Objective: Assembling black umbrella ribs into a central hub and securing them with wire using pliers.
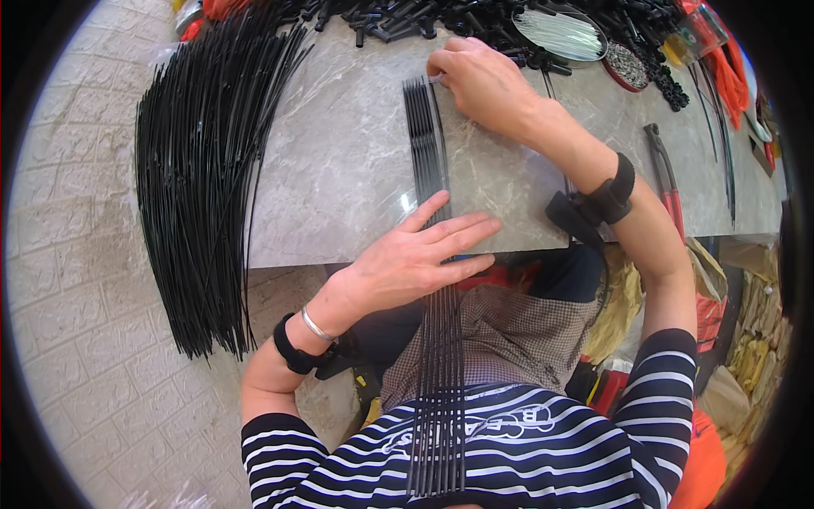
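Several thin black rods (439, 356) lie side by side in a flat row, running from the grey marbled table (339, 153) over its near edge to my striped shirt. My left hand (407, 261) rests flat across the row near that edge, fingers spread. At the far ends of the rods, my right hand (483, 85) has its thumb and fingertips pinched together. A small pale, clear-looking bit shows beside those fingertips, too small to name. A large bundle of loose black rods (208, 170) lies to the left, hanging past the table edge.
Black tubular parts (390, 21) are heaped along the far side. A round dish of thin white sticks (560, 36) and a red-rimmed dish of small metallic bits (626, 66) stand there. A tool with red handles (666, 174) lies on the right.
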`<state>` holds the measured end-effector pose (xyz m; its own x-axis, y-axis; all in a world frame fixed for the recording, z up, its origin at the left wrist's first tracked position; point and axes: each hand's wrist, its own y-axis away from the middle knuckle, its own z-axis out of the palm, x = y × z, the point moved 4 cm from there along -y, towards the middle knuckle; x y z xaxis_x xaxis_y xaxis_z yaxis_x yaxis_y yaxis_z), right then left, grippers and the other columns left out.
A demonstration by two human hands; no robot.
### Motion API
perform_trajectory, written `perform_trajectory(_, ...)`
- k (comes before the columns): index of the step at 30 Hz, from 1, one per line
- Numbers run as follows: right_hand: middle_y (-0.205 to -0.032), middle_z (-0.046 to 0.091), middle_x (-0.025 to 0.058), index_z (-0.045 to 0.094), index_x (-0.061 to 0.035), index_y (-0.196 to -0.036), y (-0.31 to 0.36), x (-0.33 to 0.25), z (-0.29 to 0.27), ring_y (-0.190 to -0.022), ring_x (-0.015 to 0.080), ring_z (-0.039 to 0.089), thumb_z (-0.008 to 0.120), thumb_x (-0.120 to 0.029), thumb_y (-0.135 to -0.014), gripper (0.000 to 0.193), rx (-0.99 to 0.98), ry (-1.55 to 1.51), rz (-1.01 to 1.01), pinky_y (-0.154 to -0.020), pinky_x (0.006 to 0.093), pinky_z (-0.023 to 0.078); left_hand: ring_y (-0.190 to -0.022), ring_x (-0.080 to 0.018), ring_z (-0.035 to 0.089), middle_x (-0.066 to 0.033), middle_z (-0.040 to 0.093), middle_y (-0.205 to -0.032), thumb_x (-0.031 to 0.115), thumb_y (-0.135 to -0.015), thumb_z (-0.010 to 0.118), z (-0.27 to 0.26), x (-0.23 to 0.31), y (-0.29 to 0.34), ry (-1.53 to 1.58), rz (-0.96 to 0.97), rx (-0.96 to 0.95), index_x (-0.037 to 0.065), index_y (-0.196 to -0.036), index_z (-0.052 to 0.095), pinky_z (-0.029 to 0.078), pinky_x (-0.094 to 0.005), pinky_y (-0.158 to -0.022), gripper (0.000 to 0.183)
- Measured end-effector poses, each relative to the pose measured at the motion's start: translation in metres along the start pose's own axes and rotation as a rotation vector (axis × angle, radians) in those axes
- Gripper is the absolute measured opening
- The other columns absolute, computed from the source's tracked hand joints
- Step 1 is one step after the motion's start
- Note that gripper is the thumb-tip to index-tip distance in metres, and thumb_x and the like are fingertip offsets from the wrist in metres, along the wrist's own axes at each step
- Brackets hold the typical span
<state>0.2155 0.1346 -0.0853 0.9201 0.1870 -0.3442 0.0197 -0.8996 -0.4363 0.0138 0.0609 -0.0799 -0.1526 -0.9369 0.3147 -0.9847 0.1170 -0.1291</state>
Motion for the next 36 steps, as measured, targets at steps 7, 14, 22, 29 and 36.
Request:
perform_trajectory(7, -0.091, 0.060, 0.0118, 0.061, -0.0041, -0.088, 0.005, 0.012, -0.021, -0.097, 0.0312, 0.057, 0.057, -0.007, -0.078, 0.011, -0.165, 0.159, 0.011, -0.081, 0.0406, 0.047, -0.129, -0.0162, 0.046, -0.0032, 0.043, -0.145, 0.011, -0.073, 0.062, 0.000, 0.000, 0.002, -0.025, 0.006, 0.022, 0.020, -0.118, 0.061, 0.025, -0.0469, -0.115, 0.046)
perform_trajectory(14, -0.091, 0.060, 0.0123, 0.059, -0.0035, -0.093, 0.002, 0.004, -0.011, -0.096, 0.0299, 0.059, 0.056, -0.005, -0.079, 0.015, -0.125, 0.372, -0.092, -0.081, 0.0389, 0.049, -0.130, -0.0152, 0.046, -0.0023, 0.043, -0.145, 0.014, -0.073, 0.065, 0.001, -0.001, 0.003, -0.030, 0.009, 0.026, 0.020, -0.115, 0.062, 0.023, -0.0465, -0.116, 0.042)
perform_trajectory(22, -0.094, 0.062, 0.0144, 0.062, -0.0022, -0.090, 0.002, 0.003, -0.014, -0.094, 0.0320, 0.061, 0.058, -0.005, -0.077, 0.014, -0.117, 0.210, -0.042, -0.077, 0.0428, 0.051, -0.130, -0.0152, 0.045, -0.0020, 0.042, -0.146, 0.013, -0.073, 0.067, 0.002, -0.001, 0.003, 0.003, -0.004, 0.016, 0.021, -0.115, 0.062, 0.023, -0.0464, -0.116, 0.043)
perform_trajectory(29, -0.090, 0.064, 0.0155, 0.064, -0.0033, -0.086, 0.002, 0.001, -0.007, -0.090, 0.0350, 0.062, 0.058, -0.003, -0.073, 0.014, -0.065, 0.108, 0.004, -0.076, 0.0433, 0.049, -0.131, -0.0168, 0.044, -0.0024, 0.042, -0.146, 0.007, -0.071, 0.062, 0.000, -0.002, 0.002, 0.014, 0.008, 0.016, 0.019, -0.116, 0.061, 0.026, -0.0475, -0.115, 0.046)
perform_trajectory(36, -0.088, 0.064, 0.0157, 0.064, -0.0035, -0.085, 0.000, 0.007, -0.010, -0.089, 0.0358, 0.062, 0.057, -0.003, -0.072, 0.015, -0.092, 0.085, 0.001, -0.075, 0.0433, 0.049, -0.131, -0.0160, 0.044, -0.0007, 0.043, -0.145, 0.010, -0.071, 0.064, -0.001, 0.000, 0.003, 0.015, -0.022, 0.017, 0.019, -0.111, 0.063, 0.023, -0.0512, -0.116, 0.042)
